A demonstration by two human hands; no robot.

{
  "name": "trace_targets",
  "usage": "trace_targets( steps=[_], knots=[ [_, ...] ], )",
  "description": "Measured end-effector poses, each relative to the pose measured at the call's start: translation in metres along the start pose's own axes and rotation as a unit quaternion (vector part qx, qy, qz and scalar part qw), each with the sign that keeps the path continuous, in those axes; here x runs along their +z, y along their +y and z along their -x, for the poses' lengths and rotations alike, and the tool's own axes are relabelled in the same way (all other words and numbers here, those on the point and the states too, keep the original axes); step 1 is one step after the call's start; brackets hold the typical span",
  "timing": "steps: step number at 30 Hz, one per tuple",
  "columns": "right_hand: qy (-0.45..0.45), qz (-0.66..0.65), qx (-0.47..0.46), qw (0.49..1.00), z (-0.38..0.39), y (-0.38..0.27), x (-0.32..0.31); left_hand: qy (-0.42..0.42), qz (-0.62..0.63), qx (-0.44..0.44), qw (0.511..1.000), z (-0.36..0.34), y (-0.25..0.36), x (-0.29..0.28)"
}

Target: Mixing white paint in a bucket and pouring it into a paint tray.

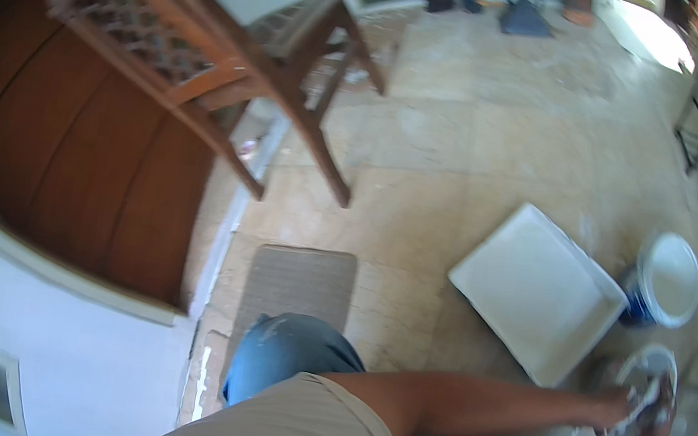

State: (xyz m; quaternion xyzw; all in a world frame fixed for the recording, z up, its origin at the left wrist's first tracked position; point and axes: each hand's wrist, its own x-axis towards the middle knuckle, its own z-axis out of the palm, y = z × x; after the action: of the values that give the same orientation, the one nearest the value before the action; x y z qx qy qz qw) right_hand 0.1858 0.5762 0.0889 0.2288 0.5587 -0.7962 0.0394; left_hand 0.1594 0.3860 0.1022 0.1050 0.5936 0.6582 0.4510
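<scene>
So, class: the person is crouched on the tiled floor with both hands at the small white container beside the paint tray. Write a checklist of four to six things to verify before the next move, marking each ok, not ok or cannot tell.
1. Both hands at the small white round container: ok; left hand and right hand meet at its near rim.
2. What the hands grip: cannot tell; something pale shows between them, blurred.
3. White rectangular paint tray within reach: ok; it lies flat on the floor, just left of the hands.
4. Blue bucket with white inside upright: ok.
5. Tray's contents: cannot tell.
6. Wooden chair apart from the work: ok.
</scene>
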Motion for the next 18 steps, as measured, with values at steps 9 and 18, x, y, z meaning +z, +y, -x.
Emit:
trace_targets(
  steps=[9, 18],
  knots=[
    [-0.010, -0.074, 0.110, 0.991, -0.013, 0.015, 0.004, 0.117, -0.211, 0.124, 0.962, 0.020, -0.002, -0.016],
    [0.059, -0.053, 0.086, 0.993, -0.006, -0.004, 0.045, 0.124, -0.209, 0.077, 0.967, 0.036, -0.014, -0.010]
  ],
)
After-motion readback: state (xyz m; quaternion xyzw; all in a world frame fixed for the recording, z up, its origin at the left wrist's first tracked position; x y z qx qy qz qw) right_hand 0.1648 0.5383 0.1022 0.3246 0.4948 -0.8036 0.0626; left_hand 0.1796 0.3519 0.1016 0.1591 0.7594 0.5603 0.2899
